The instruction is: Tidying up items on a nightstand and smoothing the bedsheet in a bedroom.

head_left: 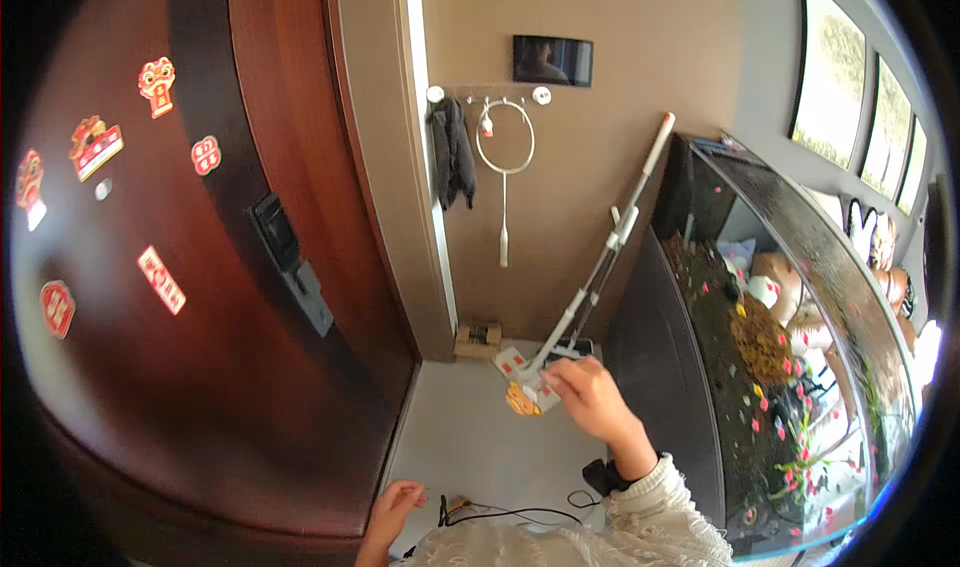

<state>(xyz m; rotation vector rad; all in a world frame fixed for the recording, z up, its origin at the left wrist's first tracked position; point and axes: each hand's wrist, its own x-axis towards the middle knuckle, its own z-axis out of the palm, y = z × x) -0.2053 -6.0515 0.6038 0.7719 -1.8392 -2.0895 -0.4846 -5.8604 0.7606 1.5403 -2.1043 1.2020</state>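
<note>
My right hand (590,395) reaches forward above the grey floor, its thumb and fingers pinched together. Beside the fingertips is a small flat cartoon cut-out (520,399) in yellow and orange, which the pinch appears to hold by its pale edge. Behind it stands a white-and-grey long-handled mop (585,289), leaning against the wall corner, its flat head partly hidden by the hand. My left hand (399,499) is low, near the bottom of the door, fingers loosely bent and apart, with nothing seen in it.
A dark red-brown door (290,407) with red stickers and a black handle (305,287) fills the left. A badminton racket (504,202) and dark cloth (453,152) hang from wall hooks. On the right stands a large fish tank (790,387). Black cables (500,512) lie on the floor.
</note>
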